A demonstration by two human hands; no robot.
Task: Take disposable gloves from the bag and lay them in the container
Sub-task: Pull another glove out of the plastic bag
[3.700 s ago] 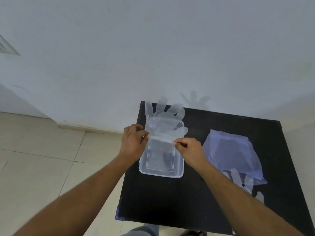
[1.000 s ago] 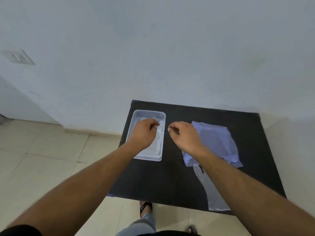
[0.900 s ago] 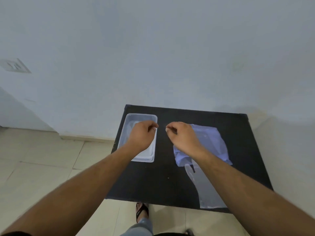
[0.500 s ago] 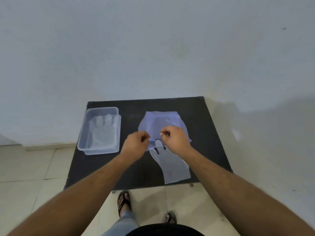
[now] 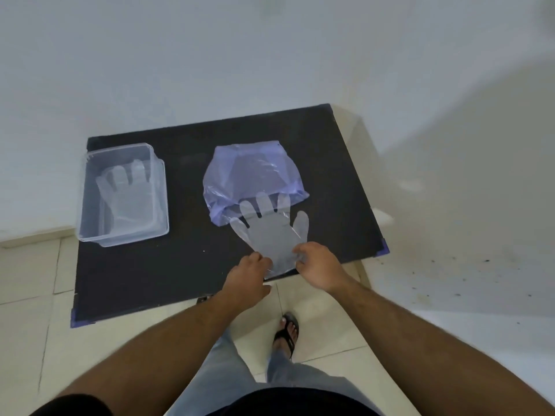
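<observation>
A clear disposable glove (image 5: 271, 234) lies flat on the black table (image 5: 186, 265), its fingertips still at the mouth of the pale purple plastic bag (image 5: 252, 175). My left hand (image 5: 247, 273) pinches the left corner of the glove's cuff at the table's near edge. My right hand (image 5: 315, 267) pinches the right corner. A clear rectangular container (image 5: 90, 232) stands at the table's left, with one glove in the container (image 5: 126, 190) lying flat, fingers pointing away from me.
The table stands against a white wall (image 5: 270, 55), and the tiled floor (image 5: 30, 325) shows to its left and front. My legs and a sandalled foot (image 5: 286, 330) are below the table's near edge.
Both hands left the container, where a glove now lies, and moved right to the bag. They have drawn another glove toward me, almost out of the bag.
</observation>
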